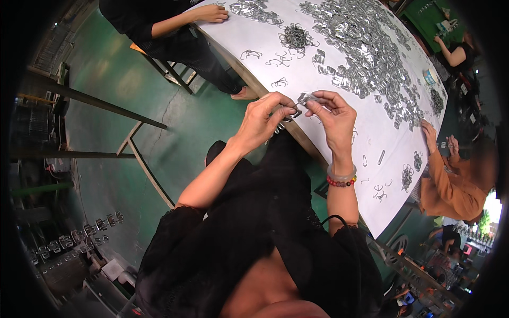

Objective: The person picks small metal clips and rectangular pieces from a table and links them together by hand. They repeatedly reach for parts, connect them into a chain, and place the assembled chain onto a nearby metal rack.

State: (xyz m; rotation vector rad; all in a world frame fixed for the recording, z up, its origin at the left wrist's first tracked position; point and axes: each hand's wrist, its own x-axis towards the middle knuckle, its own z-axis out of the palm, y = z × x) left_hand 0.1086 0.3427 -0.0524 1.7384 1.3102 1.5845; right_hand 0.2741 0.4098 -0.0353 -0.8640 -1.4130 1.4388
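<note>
My left hand (pixel 263 117) is closed, thumb and fingers pinching a small dark bent metal piece (pixel 295 113) whose exact shape is partly hidden. Close beside it, my right hand (pixel 335 115) grips a shiny metal buckle (pixel 305 98) between thumb and fingertips. Both hands are above the near edge of a white-topped table (pixel 387 204), and the two pieces meet or nearly meet. Farther back on the table lies a wide spread of similar metal buckles (pixel 350 42). A heap of thin bent wire hooks (pixel 295 37) sits to its left, with loose ones nearer me.
Smaller wire heaps (pixel 406 177) and a white-and-blue tub (pixel 430 77) are on the table's right side. A co-worker's hand (pixel 214 14) rests at the far left edge. Another person in an orange-brown sleeve (pixel 450 177) works at the right. Metal bars (pixel 106 103) stand at left.
</note>
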